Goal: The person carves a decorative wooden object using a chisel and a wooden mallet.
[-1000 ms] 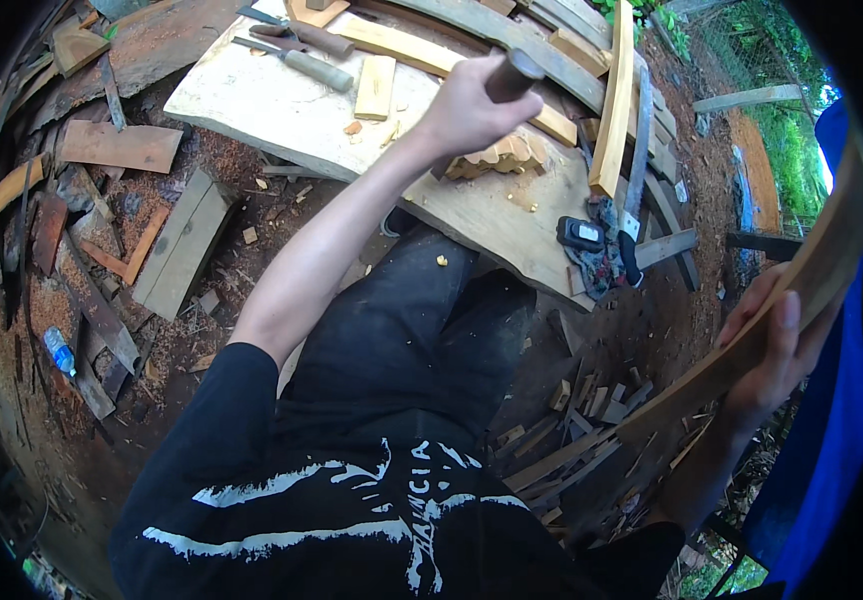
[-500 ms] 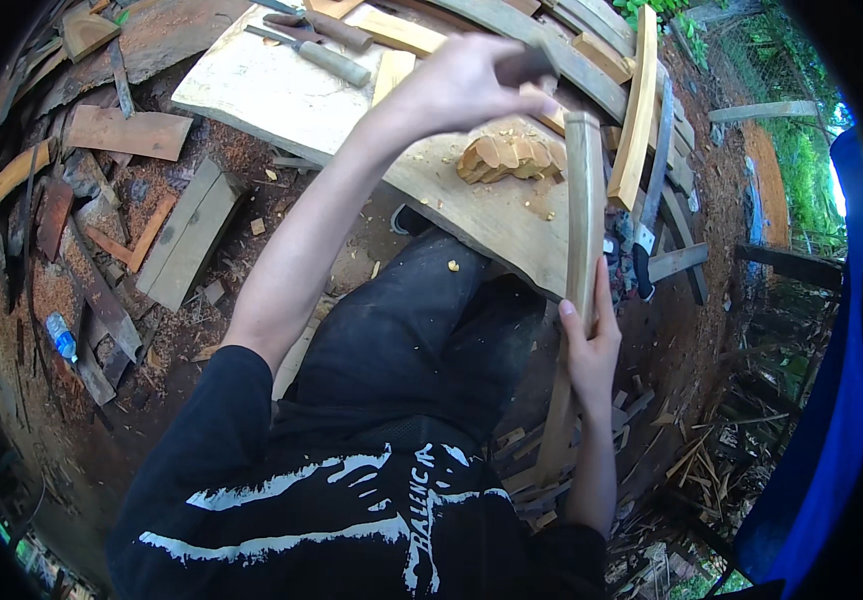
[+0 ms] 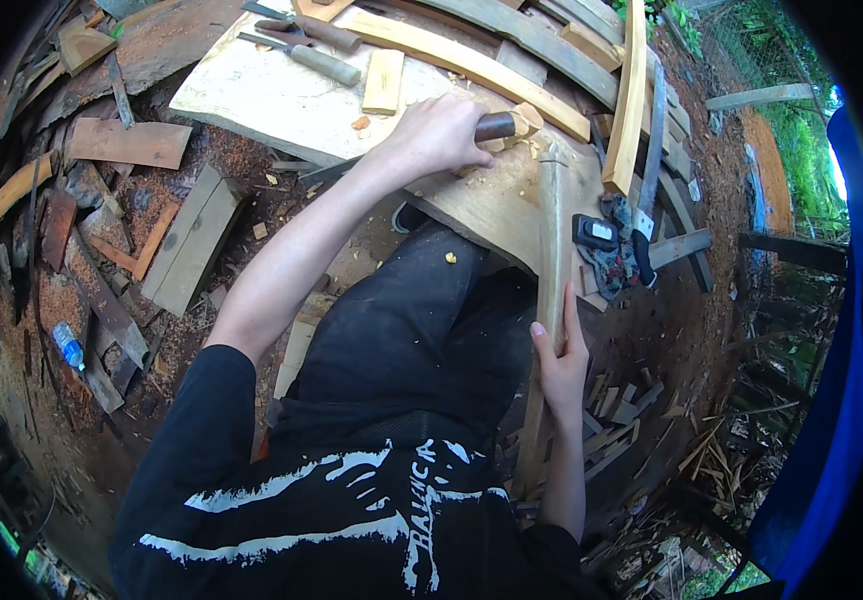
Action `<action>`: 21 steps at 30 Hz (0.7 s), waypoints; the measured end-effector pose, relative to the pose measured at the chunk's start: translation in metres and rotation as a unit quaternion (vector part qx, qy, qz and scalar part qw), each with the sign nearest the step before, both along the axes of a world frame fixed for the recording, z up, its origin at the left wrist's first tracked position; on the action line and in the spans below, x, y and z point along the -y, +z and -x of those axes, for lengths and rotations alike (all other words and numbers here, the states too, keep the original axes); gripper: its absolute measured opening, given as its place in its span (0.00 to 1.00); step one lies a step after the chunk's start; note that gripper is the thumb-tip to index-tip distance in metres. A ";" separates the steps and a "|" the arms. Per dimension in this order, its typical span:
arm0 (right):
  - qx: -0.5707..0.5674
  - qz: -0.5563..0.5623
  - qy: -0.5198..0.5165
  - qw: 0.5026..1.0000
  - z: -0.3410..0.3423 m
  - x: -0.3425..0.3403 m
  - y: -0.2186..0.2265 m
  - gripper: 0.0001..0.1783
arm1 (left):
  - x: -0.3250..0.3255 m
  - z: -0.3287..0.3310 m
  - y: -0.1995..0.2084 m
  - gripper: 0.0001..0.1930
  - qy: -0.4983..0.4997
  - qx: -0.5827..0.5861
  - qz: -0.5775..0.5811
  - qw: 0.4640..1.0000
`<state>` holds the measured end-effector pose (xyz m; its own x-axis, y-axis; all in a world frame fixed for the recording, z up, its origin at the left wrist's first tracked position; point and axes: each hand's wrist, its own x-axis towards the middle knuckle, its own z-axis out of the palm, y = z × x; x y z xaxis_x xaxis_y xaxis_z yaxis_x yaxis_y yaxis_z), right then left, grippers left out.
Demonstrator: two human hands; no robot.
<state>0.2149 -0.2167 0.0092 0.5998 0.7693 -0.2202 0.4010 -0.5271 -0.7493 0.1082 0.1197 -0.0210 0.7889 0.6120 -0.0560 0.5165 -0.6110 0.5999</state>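
My left hand [image 3: 442, 135] is closed round a dark, round tool handle [image 3: 495, 126] over the work board [image 3: 472, 210]. What the handle belongs to is mostly hidden by the hand and forearm. Right beside the handle's end shows a pale carved wood piece [image 3: 526, 119], largely covered. A long, squared wooden bar [image 3: 551, 230] stands in my right hand [image 3: 560, 370], thumb on one side and fingers on the other. Its upper end reaches over the board, and its lower end runs down past my forearm.
Chisels [image 3: 322, 62] and a small wood block [image 3: 384, 80] lie on the board's far part. Long curved timbers [image 3: 472, 65] pile up behind. To the right are a small black device [image 3: 595, 232] on a cloth and a saw [image 3: 647, 190]. Offcuts and a plastic bottle [image 3: 68, 346] litter the left ground.
My left hand has come down and left with the dark handle, closer to the board. The right hand and the bar have shifted left and slightly down. The carved piece now shows farther back.
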 end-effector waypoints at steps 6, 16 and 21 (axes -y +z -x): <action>0.037 -0.016 0.032 0.999 0.006 -0.002 -0.004 0.41 | 0.010 0.006 0.016 0.26 0.090 0.173 -0.008 0.981; -0.017 0.005 0.003 1.000 0.006 -0.001 0.012 0.42 | 0.017 0.006 0.047 0.12 -0.004 0.549 0.281 0.787; -0.014 0.005 -0.003 1.000 0.003 0.000 0.019 0.41 | 0.025 -0.003 0.042 0.15 -0.009 0.579 0.172 0.797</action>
